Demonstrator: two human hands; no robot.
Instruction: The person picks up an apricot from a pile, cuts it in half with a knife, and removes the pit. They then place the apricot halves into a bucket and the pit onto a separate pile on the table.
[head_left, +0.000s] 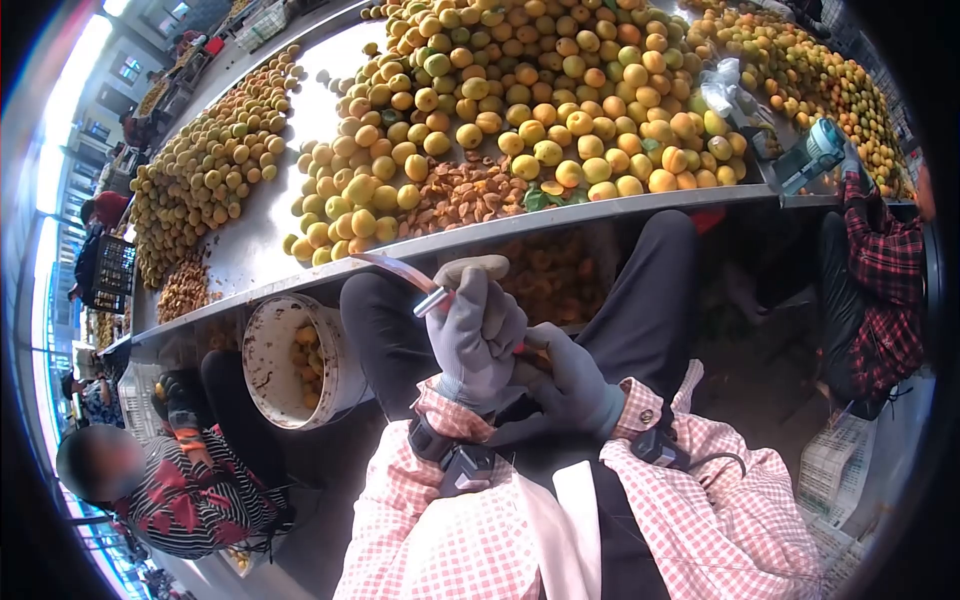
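My left hand [472,335], in a grey glove, is closed around a knife with a curved blade [392,267] and a shiny metal collar. The blade points up and left toward the table edge. My right hand [575,378], gloved too, is curled against the lower side of my left hand, over my lap. A bit of orange-brown shows between the hands, but I cannot make out what it is. In front of my knees, many yellow-orange apricots [560,130] lie heaped on the metal table [480,236]. Brown pits or fruit pieces [465,193] are piled near its edge.
A white bucket [340,370] with some fruit stands left of my knee. More brown pieces [555,275] lie beneath the table. A striped-sleeved person [210,490] sits at left, a plaid-shirted person [885,270] at right. A turquoise-lidded bottle [815,155] rests on the table.
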